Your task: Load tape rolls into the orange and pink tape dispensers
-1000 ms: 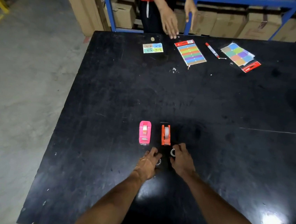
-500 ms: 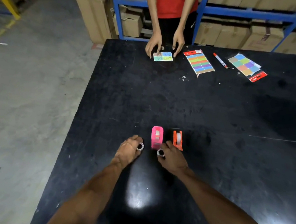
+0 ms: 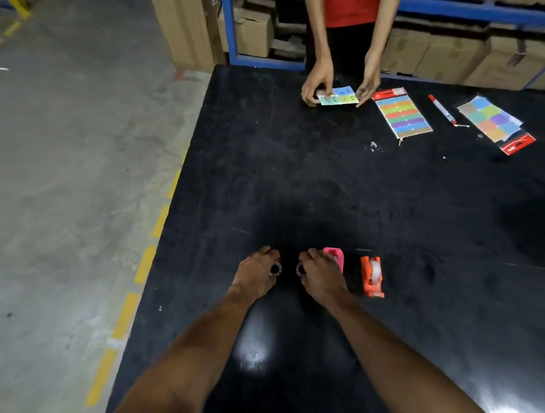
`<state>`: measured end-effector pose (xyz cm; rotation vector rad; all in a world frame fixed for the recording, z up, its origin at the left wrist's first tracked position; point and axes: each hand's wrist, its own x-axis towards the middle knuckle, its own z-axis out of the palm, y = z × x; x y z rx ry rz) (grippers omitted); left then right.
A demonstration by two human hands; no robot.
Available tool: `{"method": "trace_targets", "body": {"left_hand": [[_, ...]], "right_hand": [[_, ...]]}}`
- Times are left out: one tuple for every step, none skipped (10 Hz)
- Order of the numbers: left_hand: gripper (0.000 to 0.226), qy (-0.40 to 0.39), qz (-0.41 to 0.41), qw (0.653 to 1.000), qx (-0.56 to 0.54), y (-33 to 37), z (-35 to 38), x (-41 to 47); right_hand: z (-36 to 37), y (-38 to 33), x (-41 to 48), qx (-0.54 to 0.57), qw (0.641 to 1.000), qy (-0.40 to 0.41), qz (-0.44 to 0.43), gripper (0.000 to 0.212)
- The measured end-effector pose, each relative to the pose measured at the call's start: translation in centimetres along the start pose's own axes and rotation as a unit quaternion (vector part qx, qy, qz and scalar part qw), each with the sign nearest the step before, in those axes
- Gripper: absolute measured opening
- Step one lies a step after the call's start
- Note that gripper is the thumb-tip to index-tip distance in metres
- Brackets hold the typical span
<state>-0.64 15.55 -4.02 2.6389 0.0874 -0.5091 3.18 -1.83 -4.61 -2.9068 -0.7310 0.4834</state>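
Observation:
My left hand (image 3: pixel 256 272) is closed on a small clear tape roll (image 3: pixel 275 269) just above the black table (image 3: pixel 301 175). My right hand (image 3: pixel 322 275) holds a second small tape roll (image 3: pixel 300 269) a little to the right of the first. Right behind my right hand sits the pink tape dispenser (image 3: pixel 336 257), partly hidden by my fingers. The orange tape dispenser (image 3: pixel 372 276) stands to its right, with a roll showing inside it.
Across the table a person in a red top holds a small coloured card (image 3: pixel 338 96). Two packs of coloured sticky notes (image 3: pixel 402 115) (image 3: pixel 490 120) and a red marker (image 3: pixel 441 109) lie at the far edge. The table's left edge drops to the grey floor.
Both hands lifted the two rolls and shifted left of the dispensers, then drew closer together. The person opposite picked up the small card.

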Motion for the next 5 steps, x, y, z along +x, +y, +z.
{"method": "trace_targets", "body": {"left_hand": [[0.055,-0.036,-0.005,0.999,-0.009,-0.9,1.0,1.3],[0.056,-0.062,-0.008,0.998,-0.031,-1.6,1.7,2.1],[0.047,-0.049,0.003,0.998,-0.035,-1.9,1.9,2.4],[0.046,-0.046,0.004,0.998,-0.040,-1.8,1.8,2.5],[0.061,-0.052,0.001,0.997,-0.051,-1.4,1.4,2.2]], "right_hand": [[0.8,-0.3,0.9,-0.005,1.000,-0.020,0.010,0.036],[1.1,-0.6,1.6,0.005,0.999,-0.042,0.021,0.034],[1.1,-0.9,1.9,0.016,0.999,-0.043,0.029,0.034],[0.9,-1.0,2.1,0.002,0.997,-0.064,0.036,0.043],[0.5,-1.0,2.1,-0.006,0.996,-0.075,0.036,0.052]]}}
